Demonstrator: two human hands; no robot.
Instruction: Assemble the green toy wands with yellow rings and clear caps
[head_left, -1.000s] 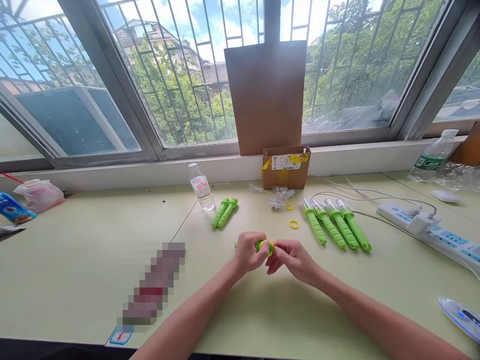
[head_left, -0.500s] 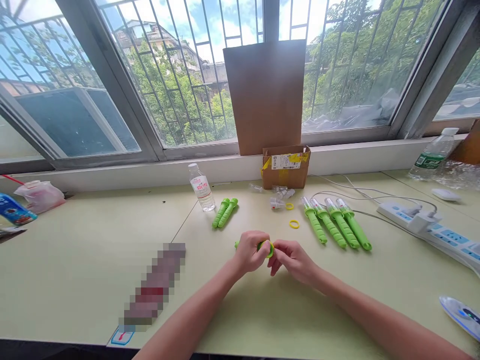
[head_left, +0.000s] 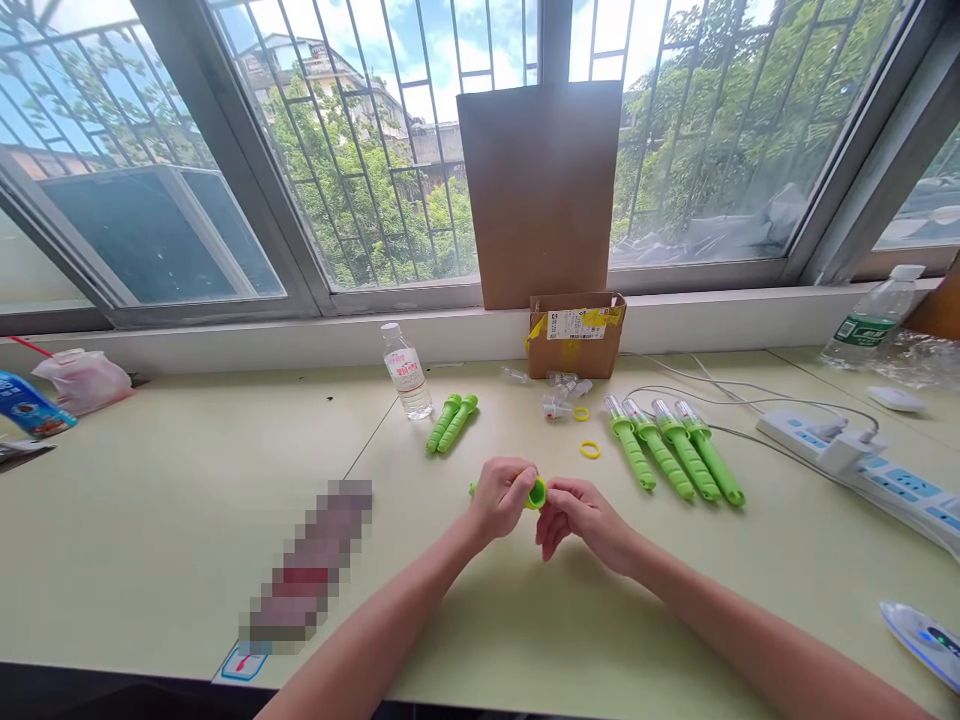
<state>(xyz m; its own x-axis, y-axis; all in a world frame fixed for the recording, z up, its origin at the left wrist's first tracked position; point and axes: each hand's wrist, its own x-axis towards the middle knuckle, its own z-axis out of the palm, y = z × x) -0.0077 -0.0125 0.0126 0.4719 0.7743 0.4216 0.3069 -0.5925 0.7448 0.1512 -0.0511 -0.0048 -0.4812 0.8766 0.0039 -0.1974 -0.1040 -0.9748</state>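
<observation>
My left hand [head_left: 502, 498] is wrapped round a green plastic handle [head_left: 535, 494], whose wide hollow end points right. Its other end peeks out left of the fist. A yellow ring [head_left: 543, 483] sits at the rim of the hollow end. Thumb and forefinger of my right hand [head_left: 589, 520] pinch at that rim; the fingertips partly hide the ring. Beyond my hands lie two more green handles [head_left: 451, 424]. To the right, several green handles with clear tops [head_left: 673, 450] lie side by side. Loose on the table are a near yellow ring [head_left: 590, 450] and a farther one [head_left: 581, 414].
Clear plastic caps [head_left: 557, 407] lie before a small cardboard box [head_left: 574, 338]. A water bottle [head_left: 407, 372] stands back left. At right are a power strip [head_left: 877, 470] with cables and another bottle [head_left: 870, 318]. A blurred long object [head_left: 311, 570] lies front left.
My left thumb has drawn back from the handle's hollow end, so more of the opening shows. My right fingers stay at the rim. The view has shifted slightly.
</observation>
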